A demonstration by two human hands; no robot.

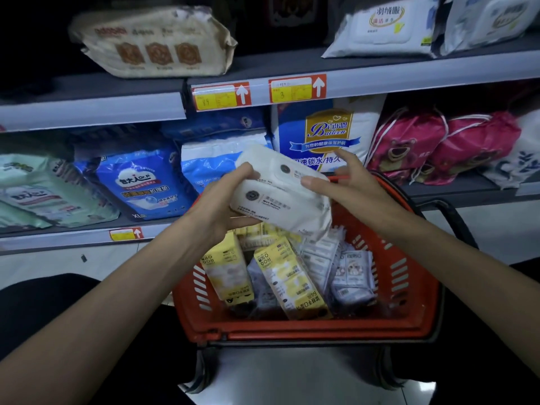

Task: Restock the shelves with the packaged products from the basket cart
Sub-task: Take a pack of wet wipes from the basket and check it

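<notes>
While left hand (222,206) and right hand (347,182) grip white packs (280,197), blue bags (146,182) crowd behind.

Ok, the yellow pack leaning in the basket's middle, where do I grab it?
Pinch the yellow pack across its narrow upper end, coming from above: it stands tilted in the red basket, top end free, bottom down among other packs. Left hand and right hand hold the white wipes pack now.

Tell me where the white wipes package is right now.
Head view, centre: the white wipes package, held by left hand and right hand, above the red basket.
</notes>
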